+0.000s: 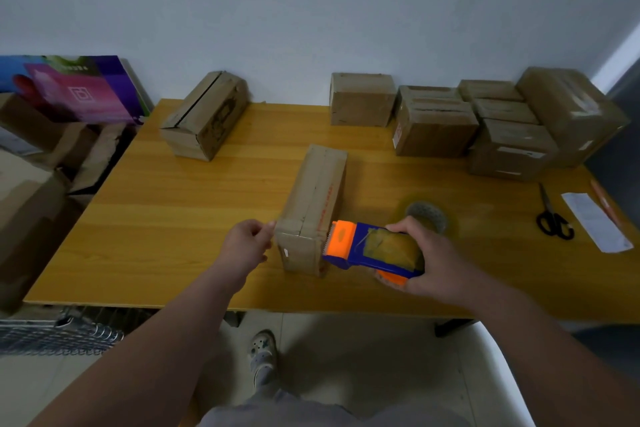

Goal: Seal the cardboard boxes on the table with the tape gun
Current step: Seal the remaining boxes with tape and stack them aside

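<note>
Seemingly light and easily dented, the long box point(313, 208) lies mid-desk point(173, 218), best steadied at its stiff near corner, where our left hand point(247, 246) touches with curled fingers, pinching or not we cannot tell, while our right hand point(433, 253) grips the tape gun point(367, 248).

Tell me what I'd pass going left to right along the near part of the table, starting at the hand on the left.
left hand → long box → tape gun → right hand → scissors → paper slip
</note>
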A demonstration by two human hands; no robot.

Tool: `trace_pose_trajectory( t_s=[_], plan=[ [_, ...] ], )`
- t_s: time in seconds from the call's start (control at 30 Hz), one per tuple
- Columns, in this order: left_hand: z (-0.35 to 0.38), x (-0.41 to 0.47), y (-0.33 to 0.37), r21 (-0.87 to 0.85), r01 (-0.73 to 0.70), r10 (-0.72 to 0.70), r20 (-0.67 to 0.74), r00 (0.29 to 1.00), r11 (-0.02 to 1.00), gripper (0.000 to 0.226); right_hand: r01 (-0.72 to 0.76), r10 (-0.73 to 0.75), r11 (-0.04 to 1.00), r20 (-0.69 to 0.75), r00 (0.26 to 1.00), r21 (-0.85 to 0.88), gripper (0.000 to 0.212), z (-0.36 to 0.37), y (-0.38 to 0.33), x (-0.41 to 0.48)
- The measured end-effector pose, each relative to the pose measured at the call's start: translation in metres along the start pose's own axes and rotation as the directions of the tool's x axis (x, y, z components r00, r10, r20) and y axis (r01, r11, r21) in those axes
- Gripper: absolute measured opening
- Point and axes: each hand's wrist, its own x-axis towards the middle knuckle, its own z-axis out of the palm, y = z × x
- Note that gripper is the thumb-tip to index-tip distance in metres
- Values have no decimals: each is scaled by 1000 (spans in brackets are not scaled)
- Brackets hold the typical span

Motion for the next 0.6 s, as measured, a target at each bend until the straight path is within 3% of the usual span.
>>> trace_pose_trajectory(
  t_s=[0.27, 0.47, 0.53, 0.6],
  plan=[
    [-4, 3, -6, -202, 79, -40, 187, 982, 976, 30, -16, 15, 999, 20, 1000, 41, 74, 2, 3, 1],
    [-3, 1, -4, -109, 163, -128, 277, 952, 980, 22, -35, 35, 999, 19, 999, 30, 74, 4, 2, 0],
    [-5, 2, -1, -32, 190, -177, 248, 953, 981, 17, -46, 46, 998, 23, 999, 36, 73, 4, 1, -1],
    [-6, 4, 1, 66, 112, -117, 90, 989, 992, 13, -45, 45, 998, 24, 999, 36, 73, 4, 0, -1]
  ],
)
